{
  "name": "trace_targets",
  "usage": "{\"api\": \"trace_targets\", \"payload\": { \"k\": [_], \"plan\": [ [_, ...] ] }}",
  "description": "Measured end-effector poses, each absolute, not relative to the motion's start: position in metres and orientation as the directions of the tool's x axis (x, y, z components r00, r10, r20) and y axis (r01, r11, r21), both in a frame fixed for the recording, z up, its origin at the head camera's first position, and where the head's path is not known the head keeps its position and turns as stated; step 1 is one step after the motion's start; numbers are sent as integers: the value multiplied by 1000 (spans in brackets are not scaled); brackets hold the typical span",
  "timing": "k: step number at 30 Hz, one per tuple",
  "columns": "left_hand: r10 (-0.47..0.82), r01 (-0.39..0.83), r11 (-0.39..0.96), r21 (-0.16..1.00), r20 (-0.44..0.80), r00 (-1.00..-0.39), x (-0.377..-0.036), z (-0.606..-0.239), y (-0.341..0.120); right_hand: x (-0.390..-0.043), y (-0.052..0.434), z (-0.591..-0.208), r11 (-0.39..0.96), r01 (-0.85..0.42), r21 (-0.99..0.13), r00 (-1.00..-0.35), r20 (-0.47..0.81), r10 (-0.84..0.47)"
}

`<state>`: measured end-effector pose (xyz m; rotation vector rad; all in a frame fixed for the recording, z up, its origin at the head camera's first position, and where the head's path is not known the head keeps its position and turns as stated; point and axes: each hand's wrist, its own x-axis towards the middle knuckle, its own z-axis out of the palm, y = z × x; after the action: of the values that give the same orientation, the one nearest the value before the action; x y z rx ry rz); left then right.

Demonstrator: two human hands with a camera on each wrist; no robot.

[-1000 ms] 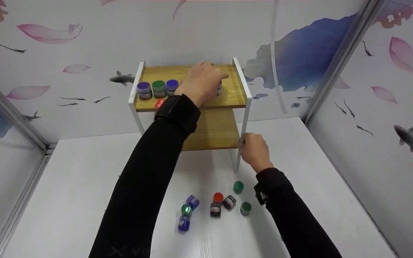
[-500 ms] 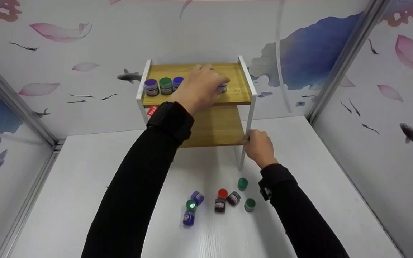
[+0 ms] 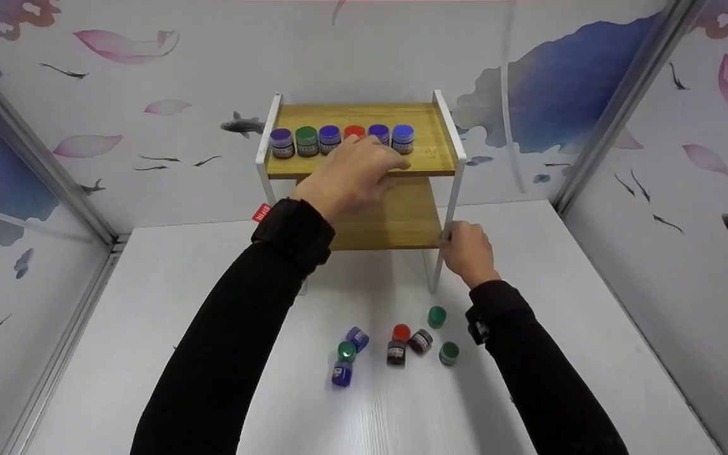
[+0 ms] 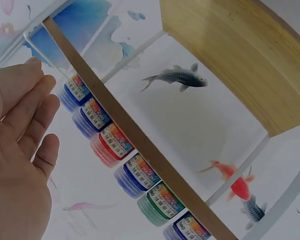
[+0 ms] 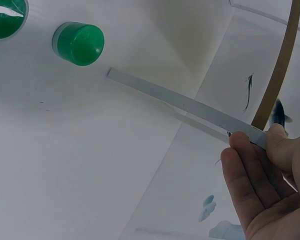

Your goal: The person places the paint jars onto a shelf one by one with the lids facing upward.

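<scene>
A two-tier rack (image 3: 446,158) with bamboo boards and a white frame stands at the back of the white table. On its top board a row of small paint jars (image 3: 341,139) runs left to right: purple, green, purple, red, purple, blue. My left hand (image 3: 364,167) hovers just in front of that row with relaxed fingers and holds nothing. In the left wrist view the left hand (image 4: 20,125) is spread beside the jar row (image 4: 125,160). My right hand (image 3: 462,243) grips the rack's right front leg (image 5: 190,106) at the lower board, thumb and fingers (image 5: 250,175) pinching it.
Several loose jars (image 3: 395,344) with green, red, blue and dark lids lie on the table in front of the rack; one green jar (image 5: 79,43) is close to my right wrist. Printed walls enclose the table on the left, back and right.
My left hand has drawn back from the top board toward me, uncovering the red, purple and blue jars. My right hand stays on the rack's leg.
</scene>
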<state>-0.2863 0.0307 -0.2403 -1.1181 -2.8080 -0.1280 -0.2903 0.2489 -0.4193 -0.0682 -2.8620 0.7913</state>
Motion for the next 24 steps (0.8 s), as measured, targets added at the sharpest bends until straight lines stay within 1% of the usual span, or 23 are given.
{"api": "trace_targets", "payload": {
  "k": [5, 11, 15, 24],
  "plan": [
    [693, 702, 711, 46, 131, -709, -281, -251, 24, -290, 250, -420, 861, -30, -508, -978, 191, 78],
    [696, 706, 701, 99, 117, -708, -277, -269, 16, -290, 250, -418, 860, -22, -510, -980, 180, 82],
    [702, 710, 698, 97, 101, -704, -276, -284, 12, -291, 250, -418, 861, -14, -509, -981, 175, 88],
    [666, 656, 735, 170, -3, -746, -272, -325, -4, -290, 248, -418, 860, -17, -511, -982, 173, 83]
  ]
}}
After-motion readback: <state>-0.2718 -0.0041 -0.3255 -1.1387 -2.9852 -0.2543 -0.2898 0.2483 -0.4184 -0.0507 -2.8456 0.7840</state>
